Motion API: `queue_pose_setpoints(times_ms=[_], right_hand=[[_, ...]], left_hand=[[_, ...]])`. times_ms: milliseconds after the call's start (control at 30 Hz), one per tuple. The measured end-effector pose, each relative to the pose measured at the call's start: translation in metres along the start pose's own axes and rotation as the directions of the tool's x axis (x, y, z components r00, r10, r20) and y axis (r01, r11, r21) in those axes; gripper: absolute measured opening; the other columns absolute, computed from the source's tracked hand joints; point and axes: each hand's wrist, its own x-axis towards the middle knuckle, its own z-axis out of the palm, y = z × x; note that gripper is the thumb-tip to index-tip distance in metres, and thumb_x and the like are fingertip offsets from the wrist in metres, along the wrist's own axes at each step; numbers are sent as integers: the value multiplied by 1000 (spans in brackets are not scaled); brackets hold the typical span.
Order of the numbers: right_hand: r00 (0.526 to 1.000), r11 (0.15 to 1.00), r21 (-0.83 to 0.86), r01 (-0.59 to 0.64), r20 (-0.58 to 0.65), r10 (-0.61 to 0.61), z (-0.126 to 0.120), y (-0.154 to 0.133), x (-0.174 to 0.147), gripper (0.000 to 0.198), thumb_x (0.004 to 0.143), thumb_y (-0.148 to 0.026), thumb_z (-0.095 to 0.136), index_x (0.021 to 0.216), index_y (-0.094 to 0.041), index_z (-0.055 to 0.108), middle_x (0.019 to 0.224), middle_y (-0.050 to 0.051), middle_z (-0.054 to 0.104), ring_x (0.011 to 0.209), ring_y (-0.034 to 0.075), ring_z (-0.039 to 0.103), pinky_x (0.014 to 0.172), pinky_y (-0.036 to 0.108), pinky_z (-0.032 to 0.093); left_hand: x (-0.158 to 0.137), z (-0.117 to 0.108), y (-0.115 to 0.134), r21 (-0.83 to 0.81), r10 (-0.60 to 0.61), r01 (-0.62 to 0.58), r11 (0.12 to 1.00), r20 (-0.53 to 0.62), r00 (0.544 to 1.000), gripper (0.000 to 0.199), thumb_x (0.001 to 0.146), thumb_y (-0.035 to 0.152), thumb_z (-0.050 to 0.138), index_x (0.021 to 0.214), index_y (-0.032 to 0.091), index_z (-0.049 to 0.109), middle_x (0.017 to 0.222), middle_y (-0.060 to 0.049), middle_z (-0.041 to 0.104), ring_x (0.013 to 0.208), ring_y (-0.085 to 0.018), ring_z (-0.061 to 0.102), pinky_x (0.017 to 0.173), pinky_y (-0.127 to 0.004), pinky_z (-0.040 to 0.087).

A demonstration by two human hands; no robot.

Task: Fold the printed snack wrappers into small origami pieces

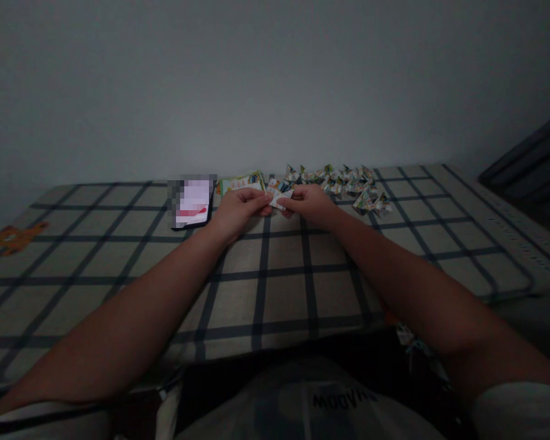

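Observation:
Between my two hands is a small piece of folded printed paper (280,196), white with orange and dark print. My left hand (242,208) pinches its left side between thumb and fingers. On the other side, my right hand (308,203) is closed on its right edge. Just behind my left hand lies a stack of green-edged printed paper (241,183). Several folded pointed paper pieces (341,180) with similar print stand in a cluster behind and to the right of my right hand.
A phone (193,201) with a lit, partly blurred screen lies left of my left hand. The table has a checked cloth (284,293) with an orange figure (16,237) at far left. A pale wall (266,85) rises behind; a dark slatted object (531,153) stands right.

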Motion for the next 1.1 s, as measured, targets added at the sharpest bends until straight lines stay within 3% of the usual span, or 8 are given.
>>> queue_pose_setpoints(times_ms=[233,567,800,967,1100], right_hand=[[995,990,138,-42,100,28,2,3,0,36,82,-46,80,71,-14,71,70,6,75,64,13,70,65,25,60],[993,997,-7,79,85,-78,0,1,-1,35,87,-42,73,65,-15,68,67,5,74,61,12,67,60,23,53],[985,992,64,109,131,-117,2,8,2,35,87,-49,70,75,-16,69,73,5,74,67,13,67,67,26,55],[980,983,-23,180,95,-177,1,3,-1,31,87,-43,67,71,-16,64,68,2,70,63,11,61,62,24,46],[965,970,-103,220,170,-201,-2,3,-2,32,85,-42,67,66,-17,61,64,0,66,59,10,53,58,23,39]], left_hand=[[-3,2,6,-17,6,-7,1000,-59,998,43,57,47,96,76,14,75,69,-4,73,60,-11,64,66,-24,54],[-3,4,4,-31,-15,12,999,-88,996,38,60,43,94,74,15,73,67,-3,72,61,-11,65,66,-24,55],[-2,4,5,-96,-31,22,995,-100,994,34,64,39,92,75,15,71,68,-2,71,63,-11,66,69,-24,56],[-2,4,4,-115,-11,-1,993,-102,995,29,64,34,89,69,16,66,66,0,67,60,-10,63,66,-24,54],[-2,3,-1,-24,39,-41,999,-51,998,31,65,35,89,66,18,63,68,1,65,62,-10,61,64,-24,53]])
